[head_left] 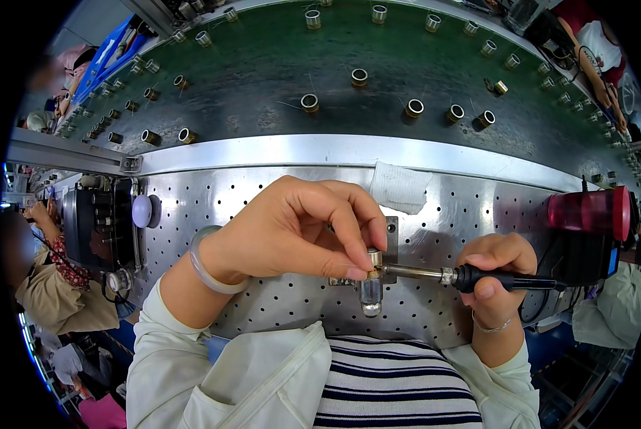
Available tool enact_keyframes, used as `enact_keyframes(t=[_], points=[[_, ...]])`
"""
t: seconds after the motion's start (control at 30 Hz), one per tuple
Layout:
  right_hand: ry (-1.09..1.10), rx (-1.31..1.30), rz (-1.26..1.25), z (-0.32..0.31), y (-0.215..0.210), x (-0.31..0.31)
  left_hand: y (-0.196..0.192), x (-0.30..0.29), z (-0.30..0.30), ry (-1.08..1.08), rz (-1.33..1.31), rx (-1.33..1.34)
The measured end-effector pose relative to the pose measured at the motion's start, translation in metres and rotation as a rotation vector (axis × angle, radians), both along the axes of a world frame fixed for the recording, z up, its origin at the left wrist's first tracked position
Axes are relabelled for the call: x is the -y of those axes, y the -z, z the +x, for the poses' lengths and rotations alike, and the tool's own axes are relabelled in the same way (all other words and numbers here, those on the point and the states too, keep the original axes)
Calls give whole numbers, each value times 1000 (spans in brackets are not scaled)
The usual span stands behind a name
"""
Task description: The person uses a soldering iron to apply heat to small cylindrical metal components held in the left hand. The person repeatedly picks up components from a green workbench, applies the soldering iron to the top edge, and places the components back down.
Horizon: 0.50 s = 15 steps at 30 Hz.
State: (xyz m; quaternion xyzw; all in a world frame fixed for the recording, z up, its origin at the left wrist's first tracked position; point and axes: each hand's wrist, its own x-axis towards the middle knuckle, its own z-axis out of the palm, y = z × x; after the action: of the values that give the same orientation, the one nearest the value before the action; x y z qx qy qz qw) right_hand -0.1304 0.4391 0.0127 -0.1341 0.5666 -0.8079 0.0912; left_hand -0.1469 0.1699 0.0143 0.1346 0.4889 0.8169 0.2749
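A soldering iron (412, 272) with a black handle lies across my right hand (498, 270), whose fingers are closed around the grip. Its metal tip points left and meets the side of a small metal sleeve (375, 257). That sleeve sits on top of an upright, round-ended metal holder (370, 292) on the work plate. My left hand (292, 229) pinches at the sleeve from the left, thumb and forefinger closed at its side. Fingertips partly hide the spot where tip and sleeve meet. Any thin wire between them is too fine to make out.
Beyond a metal rail, a dark green belt (249, 86) carries several metal sleeves with thin wires. A folded white cloth (400, 187) lies on the perforated plate (263, 314). A red container (585, 213) stands right, a black device (92, 229) left. Other people sit on both sides.
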Motion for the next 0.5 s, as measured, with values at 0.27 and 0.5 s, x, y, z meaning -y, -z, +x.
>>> enact_keyframes(t=[0.27,0.5], points=[[-35,-37,-6,-3,2,-2,0,1,-2,51,23,61],[-29,-62,-2,-4,2,-3,-1,2,-5,106,-17,122]])
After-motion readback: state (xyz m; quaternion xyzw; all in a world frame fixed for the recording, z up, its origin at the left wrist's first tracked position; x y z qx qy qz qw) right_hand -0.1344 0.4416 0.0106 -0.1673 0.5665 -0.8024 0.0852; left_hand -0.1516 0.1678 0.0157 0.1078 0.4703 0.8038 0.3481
